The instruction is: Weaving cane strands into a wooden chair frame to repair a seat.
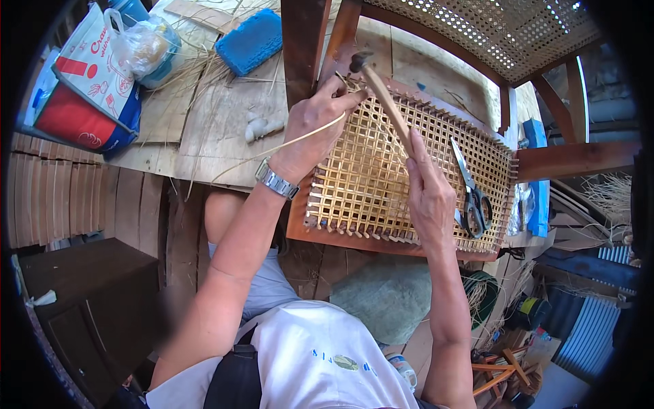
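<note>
My right hand (430, 194) is wrapped round the wooden handle of a hammer (388, 102). Its dark head is raised over the far left corner of a chair seat woven with an open cane grid (388, 167). At that corner my left hand (317, 123) has its fingers pinched close to the frame. What they grip is too small to make out, though a dark tip shows beside them. A loose cane strand (300, 140) runs from near these fingers across the hand and trails off to the left. Black-handled scissors (473, 198) lie on the right part of the weave.
The chair's dark wooden legs (303, 41) and cane back (477, 31) rise around the seat. On the wooden bench (225, 129) are a blue sponge-like block (248, 42), a printed bag (88, 82) and cane scraps. A dark cabinet (88, 307) stands at lower left.
</note>
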{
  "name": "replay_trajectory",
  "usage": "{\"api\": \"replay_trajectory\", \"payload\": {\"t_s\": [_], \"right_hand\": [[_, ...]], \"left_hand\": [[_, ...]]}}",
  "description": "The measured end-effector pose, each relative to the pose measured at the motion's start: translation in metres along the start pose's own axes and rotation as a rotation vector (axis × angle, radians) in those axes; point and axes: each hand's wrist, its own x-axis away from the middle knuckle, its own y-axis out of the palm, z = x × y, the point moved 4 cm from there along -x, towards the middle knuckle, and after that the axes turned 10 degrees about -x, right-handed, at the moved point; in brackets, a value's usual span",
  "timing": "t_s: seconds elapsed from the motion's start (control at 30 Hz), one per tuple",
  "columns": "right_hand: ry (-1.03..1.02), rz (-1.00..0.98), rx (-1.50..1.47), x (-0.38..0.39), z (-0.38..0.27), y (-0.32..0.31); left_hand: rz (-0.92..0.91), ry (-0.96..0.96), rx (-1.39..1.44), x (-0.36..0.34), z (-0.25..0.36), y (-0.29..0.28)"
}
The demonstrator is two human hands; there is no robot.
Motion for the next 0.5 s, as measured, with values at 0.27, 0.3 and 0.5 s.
{"api": "replay_trajectory", "payload": {"t_s": [0.27, 0.3, 0.5], "right_hand": [[-0.052, 0.153, -0.194, 0.016, 0.013, -0.026], [-0.104, 0.282, -0.17, 0.026, 0.019, -0.04], [0.364, 0.894, -0.26, 0.136, 0.113, -0.111]], "left_hand": [[-0.027, 0.033, 0.046, -0.002, 0.008, 0.006], [-0.026, -0.01, 0.113, -0.005, 0.01, 0.004], [0.043, -0.099, 0.163, -0.012, 0.004, -0.01]]}}
